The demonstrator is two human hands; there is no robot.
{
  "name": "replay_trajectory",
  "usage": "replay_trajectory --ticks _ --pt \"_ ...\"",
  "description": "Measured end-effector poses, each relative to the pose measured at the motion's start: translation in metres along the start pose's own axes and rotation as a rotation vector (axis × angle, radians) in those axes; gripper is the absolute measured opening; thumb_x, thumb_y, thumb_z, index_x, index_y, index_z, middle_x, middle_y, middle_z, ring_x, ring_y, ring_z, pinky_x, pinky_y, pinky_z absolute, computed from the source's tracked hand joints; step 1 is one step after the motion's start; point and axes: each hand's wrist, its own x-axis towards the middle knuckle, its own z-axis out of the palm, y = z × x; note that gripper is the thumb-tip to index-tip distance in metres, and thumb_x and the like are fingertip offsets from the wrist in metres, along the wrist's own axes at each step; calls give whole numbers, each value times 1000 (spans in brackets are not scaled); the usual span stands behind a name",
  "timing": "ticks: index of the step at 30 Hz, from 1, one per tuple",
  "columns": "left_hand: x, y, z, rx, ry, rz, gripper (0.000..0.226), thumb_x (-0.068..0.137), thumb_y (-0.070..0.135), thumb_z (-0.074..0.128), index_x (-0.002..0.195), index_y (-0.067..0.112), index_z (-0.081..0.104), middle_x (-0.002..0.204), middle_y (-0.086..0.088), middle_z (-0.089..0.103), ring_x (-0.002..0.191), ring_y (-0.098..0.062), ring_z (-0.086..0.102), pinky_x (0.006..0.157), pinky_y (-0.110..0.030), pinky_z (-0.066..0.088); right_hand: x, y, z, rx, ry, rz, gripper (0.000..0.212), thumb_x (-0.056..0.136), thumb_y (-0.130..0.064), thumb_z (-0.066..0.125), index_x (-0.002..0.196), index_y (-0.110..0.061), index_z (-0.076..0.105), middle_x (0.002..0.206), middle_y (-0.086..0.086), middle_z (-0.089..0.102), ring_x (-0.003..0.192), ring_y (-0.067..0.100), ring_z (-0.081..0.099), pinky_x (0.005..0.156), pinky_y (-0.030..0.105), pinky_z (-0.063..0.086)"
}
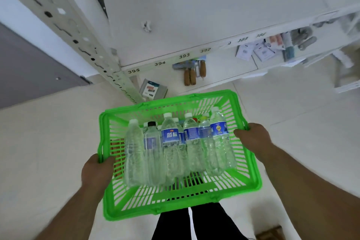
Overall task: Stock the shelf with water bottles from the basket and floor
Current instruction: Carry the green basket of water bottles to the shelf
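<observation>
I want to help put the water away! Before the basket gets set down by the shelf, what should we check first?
1. Left hand grips the green basket rim: ok.
2. Right hand grips the opposite rim: ok.
3. Water bottles all lie inside the basket, none hanging over the edge: ok.
4. Basket level: not ok, it looks tilted.
5. Bare space on the shelf above the number labels: ok.
6. Floor under the basket free of things: cannot tell, the basket hides it.
</observation>
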Motion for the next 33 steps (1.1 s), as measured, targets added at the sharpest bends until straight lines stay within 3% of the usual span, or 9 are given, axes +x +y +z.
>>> replay_trajectory --ticks 6,10,14,19,22,25,29,33 --pt "-47 79 6 111 -123 225 16 80 30 67 82 15 61 78 -13 64 75 -35 61 71 -42 50 -50 55 -75 147 121 136 21 77 -31 69 77 -11 67 71 11 67 75 31 66 67 35 53" --pt "-84 138 35 220 -200 364 28 79 34 65 95 12 64 90 -15 66 84 -36 61 79 -45 52 -72 105 -125 261 219 229 19 76 -29 69 78 -10 68 69 12 67 71 32 67 68 38 56" --pt "-134 194 77 302 -277 485 42 73 37 64 104 9 67 95 -18 66 87 -34 61 76 -39 48 -79 158 -166 385 285 303 18 77 -24 68 75 -7 66 65 12 62 65 31 62 62 34 51" --pt "-214 263 164 439 -353 614 43 58 41 55 86 12 69 86 -20 69 82 -36 65 73 -41 51 -69 250 -228 557 380 429 21 77 -22 68 75 -1 65 60 10 56 59 28 56 58 31 44" --pt "-261 297 224 534 -382 670 46 58 45 56 87 12 70 90 -20 71 88 -37 66 76 -41 52 -58 303 -268 638 417 485 20 76 -21 67 75 -1 65 62 11 59 62 29 60 59 33 48" --pt "-308 330 282 587 -397 708 37 58 44 59 75 13 69 82 -17 72 82 -32 69 78 -44 56 -49 352 -307 700 460 547 18 75 -22 67 75 -4 64 68 14 63 67 31 64 61 34 51" --pt "-369 376 359 662 -463 807 32 69 37 68 80 7 72 75 -17 70 74 -31 66 70 -40 52 -35 410 -358 759 523 592 19 76 -22 67 73 -4 62 64 10 58 63 29 58 58 32 44" --pt "-405 419 436 632 -507 879 38 58 42 62 76 9 70 75 -17 72 76 -34 69 76 -47 56 -21 453 -402 827 589 667 25 79 -27 68 72 -5 60 63 10 56 61 28 54 57 32 41"
